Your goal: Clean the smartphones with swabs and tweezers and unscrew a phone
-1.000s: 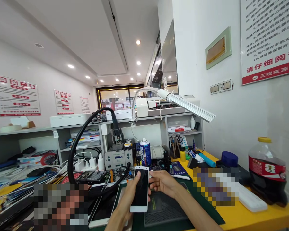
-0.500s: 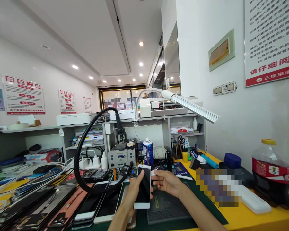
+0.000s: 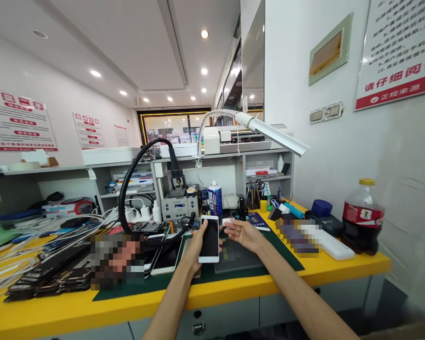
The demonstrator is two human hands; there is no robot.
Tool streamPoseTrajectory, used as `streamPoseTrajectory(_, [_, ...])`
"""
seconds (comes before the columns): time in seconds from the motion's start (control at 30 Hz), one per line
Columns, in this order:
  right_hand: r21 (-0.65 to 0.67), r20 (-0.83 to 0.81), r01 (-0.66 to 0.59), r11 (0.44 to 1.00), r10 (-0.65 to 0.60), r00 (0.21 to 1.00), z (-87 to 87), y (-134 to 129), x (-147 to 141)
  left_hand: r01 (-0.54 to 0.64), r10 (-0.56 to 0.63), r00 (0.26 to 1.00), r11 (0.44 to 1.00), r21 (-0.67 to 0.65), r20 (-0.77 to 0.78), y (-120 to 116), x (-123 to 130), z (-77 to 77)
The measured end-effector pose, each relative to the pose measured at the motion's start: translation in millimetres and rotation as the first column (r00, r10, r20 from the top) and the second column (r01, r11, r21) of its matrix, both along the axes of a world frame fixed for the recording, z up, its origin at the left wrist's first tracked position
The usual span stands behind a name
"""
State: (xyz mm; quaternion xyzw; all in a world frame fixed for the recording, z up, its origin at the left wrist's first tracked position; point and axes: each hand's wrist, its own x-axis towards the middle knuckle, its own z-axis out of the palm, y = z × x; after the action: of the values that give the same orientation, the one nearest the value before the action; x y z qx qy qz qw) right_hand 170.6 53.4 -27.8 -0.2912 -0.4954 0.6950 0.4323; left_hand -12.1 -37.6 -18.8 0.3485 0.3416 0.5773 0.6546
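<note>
A white smartphone (image 3: 210, 241) with a dark screen stands tilted up, facing me. My left hand (image 3: 196, 246) is wrapped round it, thumb along the left edge and fingertips showing past the right edge. Just right of the phone, my right hand (image 3: 248, 237) pinches a small white piece (image 3: 227, 221) between thumb and forefinger; its kind is too small to make out. The other right fingers are loosely curled. Beneath the hands lie a dark perforated plate (image 3: 235, 265) and a green mat (image 3: 286, 265).
Several phones, among them a white-framed one (image 3: 167, 257), lie left under a looping black hose (image 3: 122, 198). A soldering station (image 3: 180, 208) and a blue spray can (image 3: 215, 200) stand behind. A cola bottle (image 3: 363, 219) is at right on the yellow table (image 3: 368, 265). A lamp (image 3: 276, 134) hangs above.
The head view has tilted down and shifted, so the table's front edge and drawers now show. Both hands keep the phone and the small white piece in much the same pose.
</note>
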Motion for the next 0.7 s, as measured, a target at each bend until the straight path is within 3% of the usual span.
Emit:
streamPoseTrajectory(0.13, [0.231,0.065,0.154,0.961,-0.173,0.983,-4.7,-34,12,-0.037,0.041,0.981,0.999,-0.024,0.189,-9,7,-8.9])
streamPoseTrajectory(0.27, [0.512,0.127,0.275,0.814,-0.388,0.913,-17.1,-79,19,-0.043,0.056,0.934,0.998,-0.046,0.352,-16,12,-16.2])
streamPoseTrajectory(0.4, [0.729,0.092,0.312,0.609,-0.538,0.838,-38.4,-112,21,-0.015,0.049,0.892,0.997,-0.079,0.450,-22,20,-22.0])
streamPoseTrajectory(0.53, [0.844,-0.010,0.341,0.414,-0.623,0.782,-61.8,-129,19,-0.004,0.052,0.855,0.996,-0.093,0.516,-26,27,-29.3])
streamPoseTrajectory(0.57, [0.873,-0.045,0.344,0.346,-0.645,0.763,-66.2,-133,17,-0.009,0.058,0.846,0.996,-0.094,0.530,-27,28,-31.2])
streamPoseTrajectory(0.7, [0.965,-0.197,0.262,-0.022,-0.721,0.665,-73.9,-148,7,-0.032,0.080,0.809,0.995,-0.092,0.583,-28,27,-36.8])
